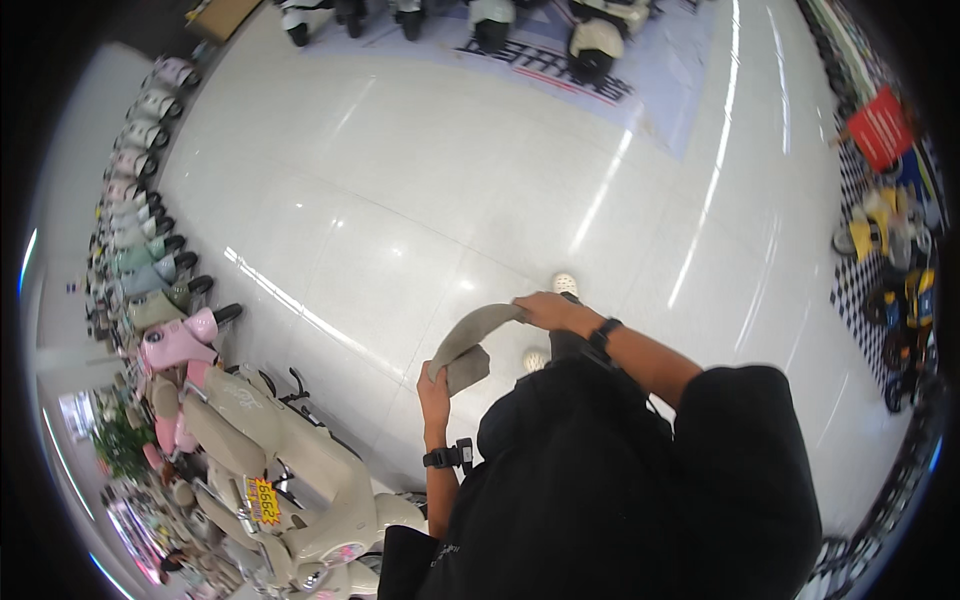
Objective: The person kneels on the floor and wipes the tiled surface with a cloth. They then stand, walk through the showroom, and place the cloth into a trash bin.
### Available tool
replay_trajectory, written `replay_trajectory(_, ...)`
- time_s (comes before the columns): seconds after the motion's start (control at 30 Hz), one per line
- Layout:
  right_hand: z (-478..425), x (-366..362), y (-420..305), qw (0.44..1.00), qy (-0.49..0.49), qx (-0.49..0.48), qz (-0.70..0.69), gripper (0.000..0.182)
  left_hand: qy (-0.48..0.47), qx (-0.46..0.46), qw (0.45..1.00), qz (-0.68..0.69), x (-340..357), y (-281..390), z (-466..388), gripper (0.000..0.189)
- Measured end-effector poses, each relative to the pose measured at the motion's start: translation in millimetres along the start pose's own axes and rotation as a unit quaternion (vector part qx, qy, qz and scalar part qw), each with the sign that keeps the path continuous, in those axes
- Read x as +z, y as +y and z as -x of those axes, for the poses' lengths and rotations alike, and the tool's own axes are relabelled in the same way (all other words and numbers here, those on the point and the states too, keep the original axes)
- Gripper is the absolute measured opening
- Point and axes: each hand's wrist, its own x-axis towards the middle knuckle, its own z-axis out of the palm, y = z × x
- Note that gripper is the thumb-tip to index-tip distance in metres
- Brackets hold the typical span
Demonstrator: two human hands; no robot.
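A grey-brown cloth (472, 330) is stretched in an arc between my two hands, above the pale floor. My left hand (433, 384) grips its lower end, where a flap of it hangs folded. The other end is pinched in my right hand (536, 309), close to one of my cream clogs (565, 283). Black bands circle both wrists. Beside my left forearm stands a cream scooter (322, 465), which neither hand touches.
Scooters line the left side, a pink scooter (176, 341) among them. More scooters stand on a printed mat (667, 90) at the top. A red sign (881, 129) and a yellow vehicle (874, 232) are at the right. Glossy tiled floor (375, 172) lies before me.
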Motion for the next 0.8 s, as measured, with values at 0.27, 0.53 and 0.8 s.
replay_trajectory(0.27, -81.4, -173.6, 3.1, 0.994, 0.064, 0.030, -0.085, 0.030, -0.040, 0.028, 0.997, -0.061, 2.2, 90.4, -171.9, 0.020)
replay_trajectory(0.53, -306.5, -260.3, -57.4, 0.986, -0.015, -0.134, 0.100, 0.037, 0.057, -0.082, 0.993, -0.057, -66.0, 119.0, -281.1, 0.024)
replay_trajectory(0.8, -505.2, -318.1, -159.1, 0.953, -0.082, -0.286, 0.064, 0.040, 0.186, -0.164, 0.966, 0.078, -104.5, 104.0, -386.8, 0.017)
